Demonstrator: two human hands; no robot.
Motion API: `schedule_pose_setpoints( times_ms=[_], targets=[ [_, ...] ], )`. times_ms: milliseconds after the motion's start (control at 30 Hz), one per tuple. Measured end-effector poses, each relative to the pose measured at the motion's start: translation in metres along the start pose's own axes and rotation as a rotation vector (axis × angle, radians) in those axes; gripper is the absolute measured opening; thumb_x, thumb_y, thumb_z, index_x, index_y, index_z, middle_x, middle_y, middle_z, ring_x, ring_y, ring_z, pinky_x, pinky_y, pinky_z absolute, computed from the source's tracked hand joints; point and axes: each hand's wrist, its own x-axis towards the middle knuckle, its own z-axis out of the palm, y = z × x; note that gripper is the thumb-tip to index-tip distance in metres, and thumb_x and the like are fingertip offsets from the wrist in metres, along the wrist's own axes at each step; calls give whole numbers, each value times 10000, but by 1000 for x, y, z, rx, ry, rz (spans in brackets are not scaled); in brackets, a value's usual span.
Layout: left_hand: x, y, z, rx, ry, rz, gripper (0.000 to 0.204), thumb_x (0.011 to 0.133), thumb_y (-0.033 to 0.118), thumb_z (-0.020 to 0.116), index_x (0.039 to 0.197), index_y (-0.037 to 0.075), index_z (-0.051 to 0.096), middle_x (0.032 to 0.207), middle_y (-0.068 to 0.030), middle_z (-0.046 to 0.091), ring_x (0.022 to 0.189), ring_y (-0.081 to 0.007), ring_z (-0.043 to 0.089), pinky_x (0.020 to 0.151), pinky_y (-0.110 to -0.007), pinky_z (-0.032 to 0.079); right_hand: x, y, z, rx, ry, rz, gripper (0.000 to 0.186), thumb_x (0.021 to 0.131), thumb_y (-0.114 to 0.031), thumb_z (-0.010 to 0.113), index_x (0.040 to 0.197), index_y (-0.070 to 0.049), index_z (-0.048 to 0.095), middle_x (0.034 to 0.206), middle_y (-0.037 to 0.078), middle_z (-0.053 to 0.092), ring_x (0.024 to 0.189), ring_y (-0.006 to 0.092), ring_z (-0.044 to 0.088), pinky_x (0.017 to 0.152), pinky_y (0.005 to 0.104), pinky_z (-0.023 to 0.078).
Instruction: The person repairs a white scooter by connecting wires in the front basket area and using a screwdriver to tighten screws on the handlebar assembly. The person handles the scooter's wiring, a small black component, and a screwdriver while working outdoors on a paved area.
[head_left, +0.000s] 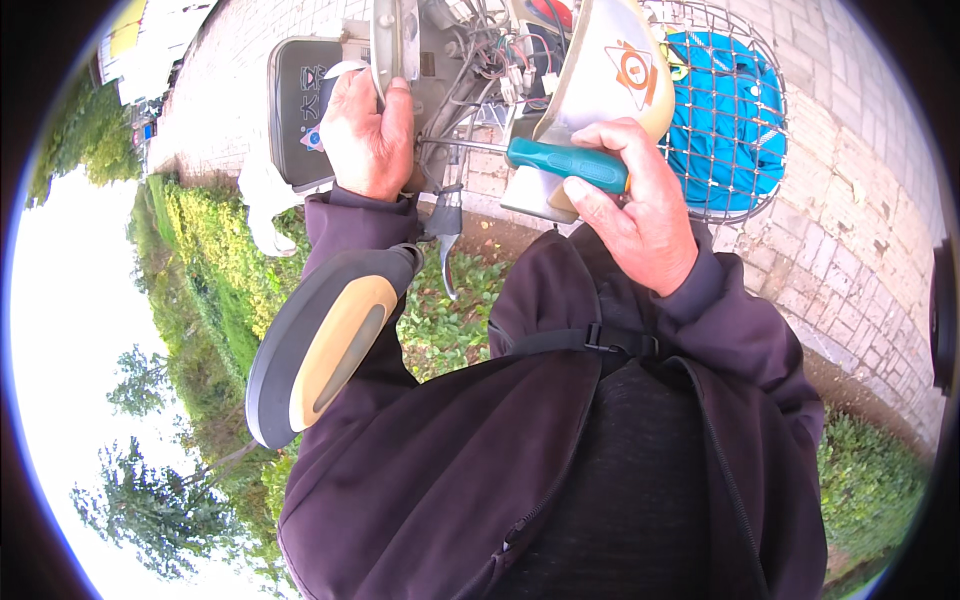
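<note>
My left hand (pixel 368 138) is closed round the lower end of a pale grey plastic panel (pixel 385 40), the thumb on its near face. In my right hand (pixel 640 205) is a screwdriver (pixel 565 163), gripped by its teal handle between thumb and fingers. The shaft points left, and its tip lies close to my left hand, beside the scooter's handlebar area; what the tip touches is too small to tell. Exposed wires with white connectors (pixel 515 75) bunch just beyond the screwdriver. To their right stands a cream scooter cover (pixel 620 75) with an orange emblem.
A wire basket (pixel 784 95) holding bright blue cloth (pixel 720 130) is at the right. A brake lever (pixel 447 235) hangs below the shaft, and a rear-view mirror (pixel 330 350) juts over my left arm. A dark-topped box-like part (pixel 300 110) lies left. Paving and hedges surround.
</note>
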Motion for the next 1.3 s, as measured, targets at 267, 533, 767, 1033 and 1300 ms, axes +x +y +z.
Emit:
schedule_pose_setpoints(
  times_ms=[267,533,767,1033,1300],
  targets=[
    [0,-2,-2,40,-18,8,89,976,75,676,976,-3,718,815,-142,620,740,-295,618,712,-389,500,-1,-1,3,-226,41,-80,377,983,-145,767,1300,-53,586,1039,115,733,761,328,755,696,408,583],
    [0,0,-3,69,-32,-17,107,987,87,669,1013,2,729,822,-146,623,750,-300,622,724,-392,502,-2,-7,0,70,-57,283,426,925,-81,795,1295,-50,587,1057,127,674,881,300,739,729,394,585],
    [1,2,-2,36,-13,2,88,966,69,672,992,-4,715,818,-150,610,732,-310,611,706,-401,494,2,-5,5,-126,54,-31,347,943,-59,777,1240,-61,597,1067,125,703,880,269,720,755,373,576],
    [0,5,-4,62,-22,-39,97,980,84,673,991,-2,716,837,-144,619,746,-285,631,707,-385,498,-2,-14,-1,-34,-94,306,418,884,-17,784,1258,-75,607,1071,151,673,879,324,716,755,375,575],
    [1,6,-2,38,-17,-63,84,974,71,668,968,-6,703,824,-146,603,737,-307,614,703,-400,489,-2,-11,6,8,27,34,391,951,-72,754,1299,-32,580,1081,151,684,867,275,715,741,369,571]
  ],
)
